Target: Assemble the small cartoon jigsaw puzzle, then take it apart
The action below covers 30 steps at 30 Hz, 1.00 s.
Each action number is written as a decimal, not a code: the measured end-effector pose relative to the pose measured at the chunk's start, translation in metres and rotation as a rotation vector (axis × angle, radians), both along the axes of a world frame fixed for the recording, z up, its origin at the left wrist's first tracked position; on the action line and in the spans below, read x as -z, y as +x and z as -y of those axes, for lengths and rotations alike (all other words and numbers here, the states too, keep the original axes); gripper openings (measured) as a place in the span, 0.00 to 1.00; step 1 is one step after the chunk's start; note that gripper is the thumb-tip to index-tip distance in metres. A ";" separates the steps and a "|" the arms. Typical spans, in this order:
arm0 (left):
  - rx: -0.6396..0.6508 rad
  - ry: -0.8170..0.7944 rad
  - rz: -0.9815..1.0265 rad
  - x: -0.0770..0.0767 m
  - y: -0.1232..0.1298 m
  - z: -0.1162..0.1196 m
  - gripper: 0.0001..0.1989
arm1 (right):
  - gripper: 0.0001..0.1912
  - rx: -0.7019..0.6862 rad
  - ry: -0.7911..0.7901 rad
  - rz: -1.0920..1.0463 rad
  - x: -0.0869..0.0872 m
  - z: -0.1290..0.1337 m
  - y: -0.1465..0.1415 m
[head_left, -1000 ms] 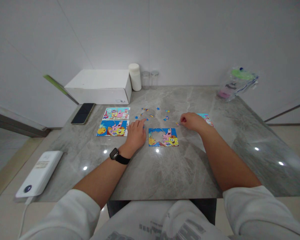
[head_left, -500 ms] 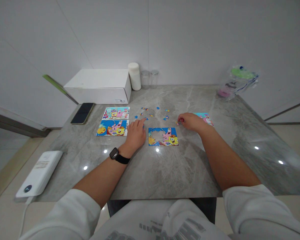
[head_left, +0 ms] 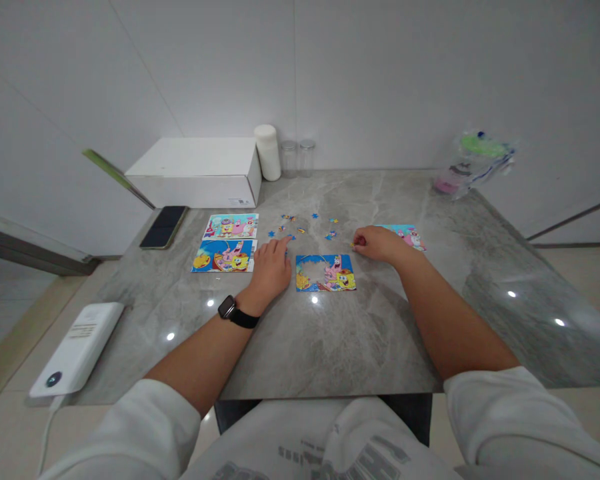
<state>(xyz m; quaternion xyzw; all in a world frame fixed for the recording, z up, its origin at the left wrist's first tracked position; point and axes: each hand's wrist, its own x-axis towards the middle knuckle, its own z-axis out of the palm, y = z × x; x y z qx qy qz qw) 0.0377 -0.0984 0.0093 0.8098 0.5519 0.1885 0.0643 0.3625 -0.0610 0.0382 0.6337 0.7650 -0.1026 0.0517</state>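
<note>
A partly filled cartoon puzzle (head_left: 339,273) lies flat at the table's middle, with a gap showing in its left half. Just left of it, my left hand (head_left: 271,270) rests with fingers apart, its index fingertip beside a blue puzzle piece (head_left: 293,237). My right hand (head_left: 373,244) is pinched on a small puzzle piece (head_left: 352,245), above and right of the puzzle. Several loose pieces (head_left: 331,235) are scattered behind the puzzle. Two cartoon pictures (head_left: 233,227) (head_left: 223,256) lie left of my left hand. Another cartoon sheet (head_left: 411,236) is partly hidden behind my right hand.
A white box (head_left: 195,190), a white bottle (head_left: 267,153) and two clear jars (head_left: 307,159) stand at the back. A phone (head_left: 164,227) lies at the left, a white power bank (head_left: 77,347) nearer the front. A plastic bag (head_left: 475,163) sits at the back right.
My right hand has shifted slightly left, and the small piece that showed at its fingertips is now mostly covered. My left hand has stayed in place.
</note>
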 end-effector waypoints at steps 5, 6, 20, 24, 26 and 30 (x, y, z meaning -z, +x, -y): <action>0.003 -0.001 -0.004 0.001 0.000 -0.001 0.28 | 0.11 -0.013 0.008 0.000 0.001 0.000 -0.002; 0.004 0.002 -0.003 0.001 0.000 0.000 0.28 | 0.11 -0.023 0.008 -0.004 0.001 0.000 -0.001; 0.004 -0.001 -0.008 0.000 0.000 0.001 0.29 | 0.13 0.060 0.031 0.001 0.005 -0.006 0.010; 0.009 0.008 0.002 0.000 0.000 0.000 0.28 | 0.12 0.097 -0.022 -0.002 0.006 -0.004 0.001; 0.012 0.009 0.002 0.001 0.000 0.000 0.28 | 0.11 0.110 -0.024 0.001 0.007 -0.003 -0.002; 0.024 0.012 0.002 0.003 0.000 -0.001 0.28 | 0.12 0.140 -0.049 0.004 0.006 -0.002 -0.003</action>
